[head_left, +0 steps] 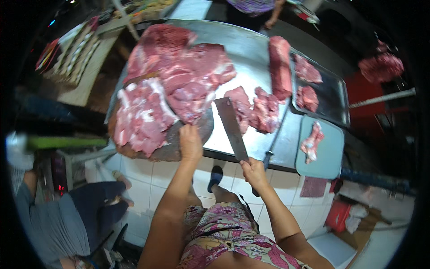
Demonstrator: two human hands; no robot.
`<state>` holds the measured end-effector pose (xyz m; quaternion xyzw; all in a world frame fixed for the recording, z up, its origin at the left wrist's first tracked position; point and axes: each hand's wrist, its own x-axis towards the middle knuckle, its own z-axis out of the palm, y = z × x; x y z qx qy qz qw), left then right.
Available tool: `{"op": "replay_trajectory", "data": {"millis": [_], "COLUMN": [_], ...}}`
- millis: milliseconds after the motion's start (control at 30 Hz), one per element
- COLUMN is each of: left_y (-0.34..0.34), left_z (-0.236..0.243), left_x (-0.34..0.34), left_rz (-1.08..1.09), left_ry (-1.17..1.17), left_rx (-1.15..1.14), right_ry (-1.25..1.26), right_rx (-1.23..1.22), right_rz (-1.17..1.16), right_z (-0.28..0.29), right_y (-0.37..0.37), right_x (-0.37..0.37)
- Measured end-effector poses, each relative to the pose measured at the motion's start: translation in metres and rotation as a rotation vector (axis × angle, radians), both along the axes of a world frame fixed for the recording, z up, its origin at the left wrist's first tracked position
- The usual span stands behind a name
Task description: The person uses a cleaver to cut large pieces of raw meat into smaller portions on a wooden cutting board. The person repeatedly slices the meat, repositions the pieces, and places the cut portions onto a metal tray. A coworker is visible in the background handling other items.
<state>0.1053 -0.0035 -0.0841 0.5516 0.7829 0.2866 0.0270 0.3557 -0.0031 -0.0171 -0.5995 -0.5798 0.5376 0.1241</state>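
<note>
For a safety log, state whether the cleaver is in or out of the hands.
In: the right hand grips one end of the cleaver, the rest extending forward.

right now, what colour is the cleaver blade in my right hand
The cleaver blade is dark grey, seen best in the head view.

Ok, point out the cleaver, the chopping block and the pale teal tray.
Cleaver [232, 129], head view: mid-blade.
Chopping block [204, 130], head view: bare top near its right edge.
Pale teal tray [330, 150], head view: bare right side.
</note>
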Motion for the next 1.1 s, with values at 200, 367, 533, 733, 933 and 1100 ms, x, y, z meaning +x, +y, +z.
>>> {"op": "replay_trajectory", "data": {"millis": [200,367,533,733,933,1100], "left_y": [-0.023,-0.036,-0.020,0.053,0.068,0.002], "left_z": [0.003,0.008,0.018,0.054,0.101,0.086], "left_x": [-0.023,-0.034,-0.025,0.037,0.007,-0.072], "left_rz": [-0.114,-0.082,-0.022,-0.175,-0.176,0.129], "left_ry": [0.021,-0.041,-0.145,-0.412,-0.114,-0.216], "left_rx": [-0.083,-0.033,-0.194,0.128,0.182,0.097], "right_ry": [-0.003,-0.041,0.044,0.120,0.047,0.021], "right_rx": [-0.094,-0.149,-0.038,0.013,0.052,0.042], "right_rz": [-0.192,-0.295,-0.291,-0.277,-0.220,-0.137], "right_z": [-0.003,-0.001,-0.004,-0.005,0.000,-0.007], "right_y": [-0.011,-0.011,-0.001,0.009,0.006,0.000], "right_x": [0.053,0.081,0.091,0.083,0.072,0.059]}}
